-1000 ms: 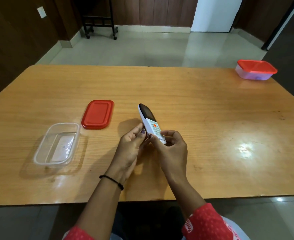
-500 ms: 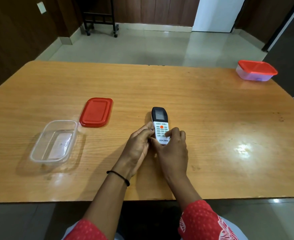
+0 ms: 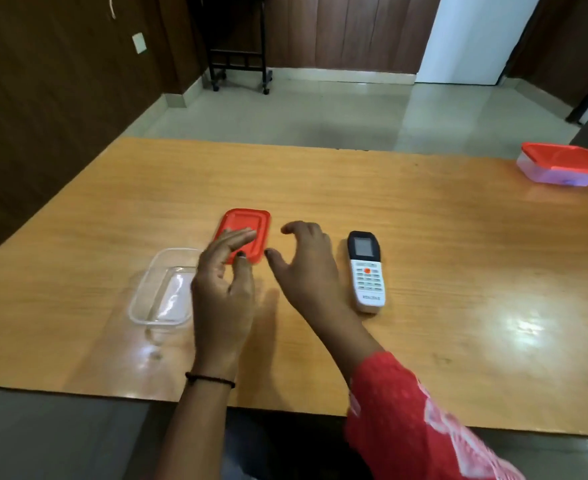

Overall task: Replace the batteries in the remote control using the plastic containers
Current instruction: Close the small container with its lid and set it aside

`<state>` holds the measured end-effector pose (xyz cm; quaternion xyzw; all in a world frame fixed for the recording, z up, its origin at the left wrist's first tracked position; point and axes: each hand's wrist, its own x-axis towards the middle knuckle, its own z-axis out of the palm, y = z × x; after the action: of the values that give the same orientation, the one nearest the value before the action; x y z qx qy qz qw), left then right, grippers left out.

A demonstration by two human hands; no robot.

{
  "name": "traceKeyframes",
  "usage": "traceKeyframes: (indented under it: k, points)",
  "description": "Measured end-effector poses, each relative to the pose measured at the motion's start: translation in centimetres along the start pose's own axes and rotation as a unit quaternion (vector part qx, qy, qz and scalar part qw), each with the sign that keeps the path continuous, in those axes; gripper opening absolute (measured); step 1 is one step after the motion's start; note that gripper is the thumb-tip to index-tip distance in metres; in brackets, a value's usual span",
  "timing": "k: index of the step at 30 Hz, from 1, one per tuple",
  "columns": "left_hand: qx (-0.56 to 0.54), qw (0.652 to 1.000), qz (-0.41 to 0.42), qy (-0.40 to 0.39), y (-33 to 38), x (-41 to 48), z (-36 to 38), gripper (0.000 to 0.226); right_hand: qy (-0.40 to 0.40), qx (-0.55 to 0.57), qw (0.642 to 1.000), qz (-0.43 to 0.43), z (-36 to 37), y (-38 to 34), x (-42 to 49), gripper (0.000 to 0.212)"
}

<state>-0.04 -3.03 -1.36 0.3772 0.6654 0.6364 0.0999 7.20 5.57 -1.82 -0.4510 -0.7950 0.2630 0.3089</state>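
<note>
Describer: Remote control [image 3: 366,271], flat on wooden table [image 3: 458,254], screen and buttons facing up, touched by neither hand. Probably set down to free both hands for other work.

Listener: Holding anything, then?

Describer: Nothing. Left hand [image 3: 221,292], left of remote, fingers straight and loose, tips over red lid [image 3: 247,220]; hard to tell whether touching it or just above. Right hand [image 3: 306,268], between lid and remote, spread and lightly curved, gripping nothing.

Listener: Any containers?

Describer: Two. Clear open tub [image 3: 168,292], further left of remote than lid, looking empty, likely waiting for that lid. Second tub [image 3: 562,164], red-topped and closed, far right of remote and further back, well apart from both hands, contents too blurred to make out.

Listener: Batteries visible?

Describer: None in sight. Back of remote hidden, so impossible to say whether cover on or off. Judging by reach of both hands, probably about to close open tub.
</note>
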Motion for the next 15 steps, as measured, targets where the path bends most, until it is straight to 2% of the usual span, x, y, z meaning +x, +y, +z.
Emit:
traceKeyframes:
  k: [3,5,8,11,15]
  points:
    - [0.053,0.996,0.024,0.071,-1.9,1.1,-3.1,0.035,-0.128,-0.079,0.988,-0.022,4.3,-1.1,3.3,0.063]
    - [0.079,0.990,0.031,0.113,-2.7,1.7,-4.6,0.034,-0.167,-0.145,0.975,-0.007,6.5,-1.3,4.9,0.075]
    - [0.088,0.984,0.003,0.155,-3.5,2.4,-6.3,0.033,-0.135,-0.171,0.973,0.081,8.5,-1.9,6.9,0.093]
    - [0.088,0.982,-0.055,0.159,-4.1,2.8,-7.7,0.032,-0.119,-0.197,0.964,0.135,9.2,-3.1,8.4,0.112]
    - [0.081,0.981,-0.109,0.139,-5.1,3.0,-8.8,0.029,-0.146,-0.182,0.947,0.221,9.1,-4.1,9.7,0.116]
